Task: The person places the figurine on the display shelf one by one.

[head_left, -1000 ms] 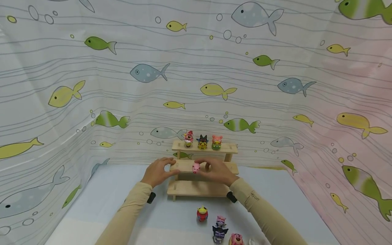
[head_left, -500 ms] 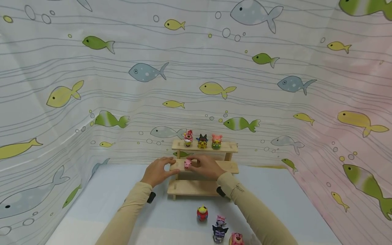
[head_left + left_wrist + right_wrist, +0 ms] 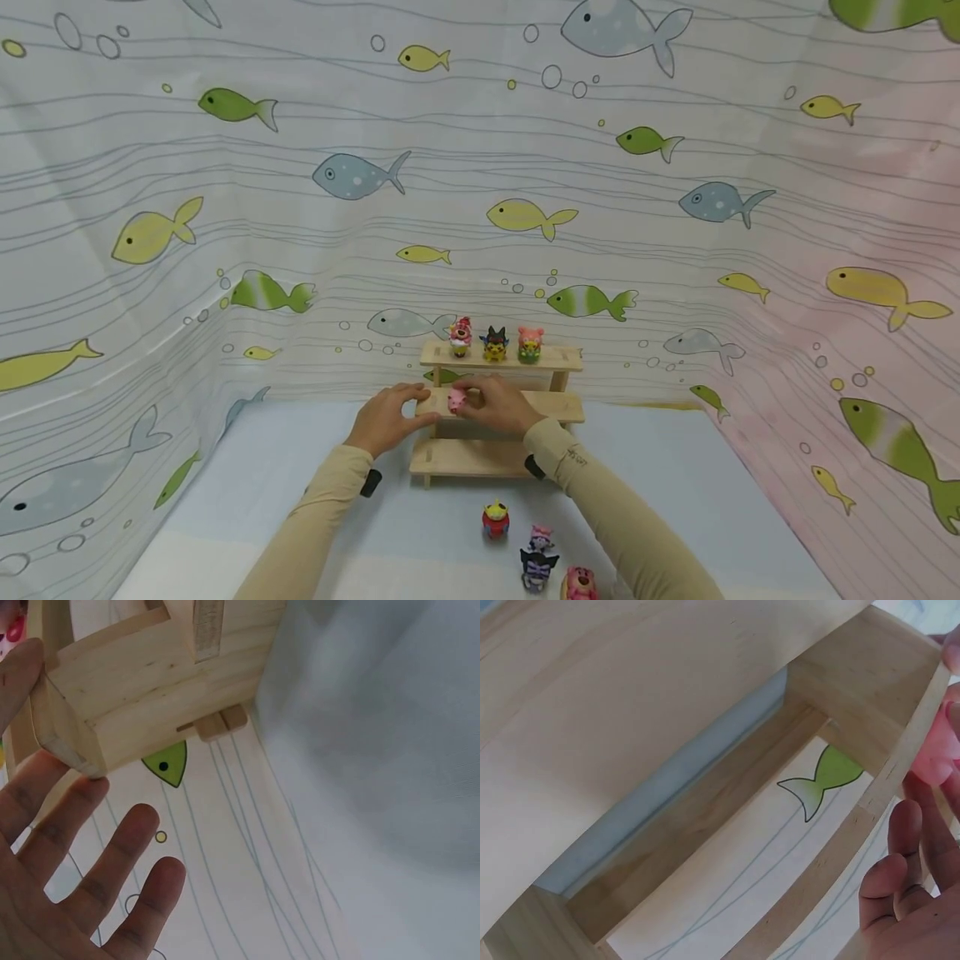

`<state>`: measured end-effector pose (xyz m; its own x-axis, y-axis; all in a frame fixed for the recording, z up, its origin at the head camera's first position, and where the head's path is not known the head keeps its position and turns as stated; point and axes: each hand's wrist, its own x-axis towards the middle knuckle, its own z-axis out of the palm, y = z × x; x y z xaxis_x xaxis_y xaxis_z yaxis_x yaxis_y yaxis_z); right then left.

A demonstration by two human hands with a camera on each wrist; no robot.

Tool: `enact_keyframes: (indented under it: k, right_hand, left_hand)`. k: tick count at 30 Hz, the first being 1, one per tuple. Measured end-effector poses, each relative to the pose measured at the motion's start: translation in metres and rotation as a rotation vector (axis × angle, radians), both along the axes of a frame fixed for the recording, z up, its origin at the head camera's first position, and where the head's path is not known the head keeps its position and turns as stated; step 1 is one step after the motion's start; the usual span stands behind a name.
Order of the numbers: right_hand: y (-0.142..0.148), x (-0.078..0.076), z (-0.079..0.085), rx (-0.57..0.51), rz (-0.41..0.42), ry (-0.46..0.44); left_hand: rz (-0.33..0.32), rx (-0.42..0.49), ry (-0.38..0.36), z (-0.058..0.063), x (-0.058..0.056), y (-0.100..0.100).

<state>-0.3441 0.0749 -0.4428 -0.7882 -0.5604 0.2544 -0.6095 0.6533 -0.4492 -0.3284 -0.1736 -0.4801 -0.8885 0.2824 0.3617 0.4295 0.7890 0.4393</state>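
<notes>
The pink figure (image 3: 456, 402), pinched in the right hand (image 3: 501, 407), has moved leftward to near the left edge of the middle shelf (image 3: 558, 407), seemingly lining up below the top-left figure (image 3: 460, 337), while the left hand (image 3: 385, 419), fingers extended, touches that edge.

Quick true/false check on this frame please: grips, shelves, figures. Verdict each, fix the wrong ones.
1. The right grip holds the pig. True.
2. The left grip holds the top shelf. False: the left grip holds the left end of the middle shelf.
3. Three figures stand on the top shelf. True.
4. The red figure stands on the bottom shelf. False: the red figure stands on the table.
5. On the table, the pink bear is nearer the person than the red figure. True.
</notes>
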Motion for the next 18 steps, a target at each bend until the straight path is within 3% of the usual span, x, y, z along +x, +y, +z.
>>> enact_keyframes:
  k: [9,18]
  right_hand:
    - [0.0001,-0.0002,-0.0008,0.001,0.000,-0.030]
    - [-0.0003,-0.0004,0.0013,0.027,-0.008,-0.003]
  left_hand:
    - [0.000,-0.013,-0.007,-0.0043,-0.0027,-0.0003]
    - [-0.005,-0.016,0.001,-0.0016,-0.0026,-0.0012]
